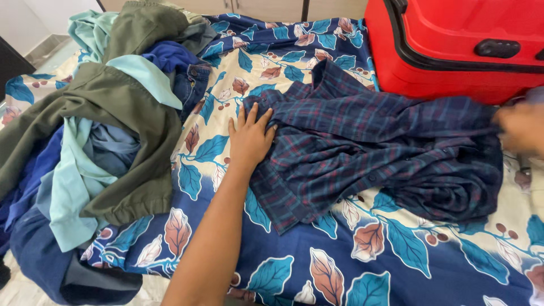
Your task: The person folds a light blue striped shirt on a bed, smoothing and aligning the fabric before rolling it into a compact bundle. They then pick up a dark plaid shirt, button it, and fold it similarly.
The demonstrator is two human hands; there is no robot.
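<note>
The plaid shirt (368, 153) lies across the bed (396, 266), long way left to right. The left hand (251, 139) presses flat on its left edge. The blurry right hand (521, 129) touches its right end; I cannot tell its grip.

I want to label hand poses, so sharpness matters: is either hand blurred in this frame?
Head view: the left hand is sharp, flat on the plaid shirt; the right hand at the frame's edge is motion-blurred, its grip unreadable; lighting is even, without glare.

shirt (362, 153): dark blue-and-maroon plaid | bedsheet (340, 266): navy and cream, teal and rust leaf print | suitcase (453, 51): red, black trim | clothes pile (107, 124): olive, mint, blue denim
</note>
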